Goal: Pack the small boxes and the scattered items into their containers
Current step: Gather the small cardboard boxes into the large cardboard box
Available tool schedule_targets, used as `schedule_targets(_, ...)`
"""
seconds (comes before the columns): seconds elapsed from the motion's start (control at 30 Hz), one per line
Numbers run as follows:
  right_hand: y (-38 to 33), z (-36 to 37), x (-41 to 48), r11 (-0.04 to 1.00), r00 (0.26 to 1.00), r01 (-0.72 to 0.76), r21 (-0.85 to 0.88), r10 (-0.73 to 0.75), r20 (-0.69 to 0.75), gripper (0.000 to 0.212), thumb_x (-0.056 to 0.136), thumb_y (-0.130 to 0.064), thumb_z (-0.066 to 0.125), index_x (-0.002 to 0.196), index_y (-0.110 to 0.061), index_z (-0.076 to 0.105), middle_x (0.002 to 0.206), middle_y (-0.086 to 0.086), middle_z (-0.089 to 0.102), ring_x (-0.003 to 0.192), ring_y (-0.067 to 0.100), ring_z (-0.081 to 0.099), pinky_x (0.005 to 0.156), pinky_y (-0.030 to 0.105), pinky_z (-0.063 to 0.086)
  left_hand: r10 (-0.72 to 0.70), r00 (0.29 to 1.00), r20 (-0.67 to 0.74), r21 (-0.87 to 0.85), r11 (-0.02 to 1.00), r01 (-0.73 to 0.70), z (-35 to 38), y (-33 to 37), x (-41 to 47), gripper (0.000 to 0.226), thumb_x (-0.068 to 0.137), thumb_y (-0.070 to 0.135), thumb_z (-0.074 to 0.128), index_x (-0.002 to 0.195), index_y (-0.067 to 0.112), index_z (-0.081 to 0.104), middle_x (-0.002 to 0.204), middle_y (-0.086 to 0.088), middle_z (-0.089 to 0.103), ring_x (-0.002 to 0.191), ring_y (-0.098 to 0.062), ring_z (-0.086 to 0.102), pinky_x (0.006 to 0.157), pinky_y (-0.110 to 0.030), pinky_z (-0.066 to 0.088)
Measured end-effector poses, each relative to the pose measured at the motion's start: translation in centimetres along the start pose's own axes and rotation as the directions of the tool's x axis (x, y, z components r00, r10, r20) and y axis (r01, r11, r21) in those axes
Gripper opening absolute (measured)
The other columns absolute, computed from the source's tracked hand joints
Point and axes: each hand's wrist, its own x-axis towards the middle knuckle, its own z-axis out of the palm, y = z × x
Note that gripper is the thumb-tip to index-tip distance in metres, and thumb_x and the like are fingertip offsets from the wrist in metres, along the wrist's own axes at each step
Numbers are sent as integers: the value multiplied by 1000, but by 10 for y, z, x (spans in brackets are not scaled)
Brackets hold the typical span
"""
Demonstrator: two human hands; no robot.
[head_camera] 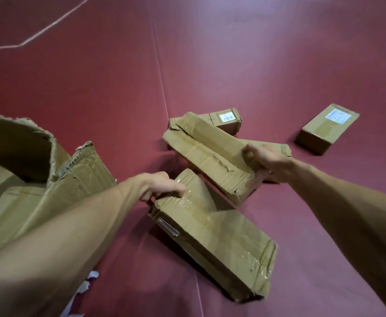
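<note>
Several taped brown cardboard boxes lie on a dark red floor. My left hand [162,185] grips the far end of a long flat box [219,239] in the lower middle. My right hand [265,160] grips the near end of another long box [208,154], which is tilted above the floor. Behind it lies a small box with a white label [227,118]. A further labelled small box [327,128] sits apart at the right. A big open carton [34,177] with torn flaps stands at the left, with boxes inside.
Thin pale seam lines [159,72] cross the red floor. Scraps of white paper [84,284] lie near the bottom left, beside my left arm. One more box [279,147] shows partly under my right hand.
</note>
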Motion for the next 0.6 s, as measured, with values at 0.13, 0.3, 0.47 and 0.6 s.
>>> schedule_targets(0.13, -18, -5, -14, 977, 980, -19, 214, 61, -188, 24, 83, -35, 61, 71, -15, 57, 71, 0, 55, 63, 16, 53, 57, 25, 44, -29, 985, -169, -189, 982, -3, -28, 4, -13, 25, 73, 25, 71, 87, 9, 56, 71, -5, 47, 60, -18, 47, 52, -24, 42)
schedule_targets(0.3, -24, -1, -28, 903, 986, -33, 427, 98, -131, 15, 79, -20, 67, 74, -10, 57, 64, 3, 59, 62, 21, 56, 65, 34, 48, -103, 938, -331, -529, 843, -95, -45, -2, -24, 21, 76, 11, 73, 83, 6, 53, 55, -7, 53, 44, -16, 48, 47, -24, 43)
schedule_targets(0.47, -31, 4, -39, 878, 996, -26, 478, 64, -65, 18, 83, -15, 69, 78, -8, 53, 66, 10, 61, 48, 23, 62, 57, 34, 56, -114, 891, -440, -596, 779, -194, -45, 1, -30, 34, 64, -1, 70, 92, 0, 51, 58, -9, 43, 39, -17, 34, 33, -17, 36)
schedule_targets(0.6, -36, 9, -38, 814, 999, -28, 580, 5, 41, 15, 87, -26, 65, 86, -12, 60, 79, 7, 61, 58, 19, 65, 74, 37, 57, -109, 861, -497, -668, 681, -300, -45, 5, -37, 61, 64, -2, 72, 118, 3, 44, 76, -13, 50, 45, -17, 41, 33, -18, 39)
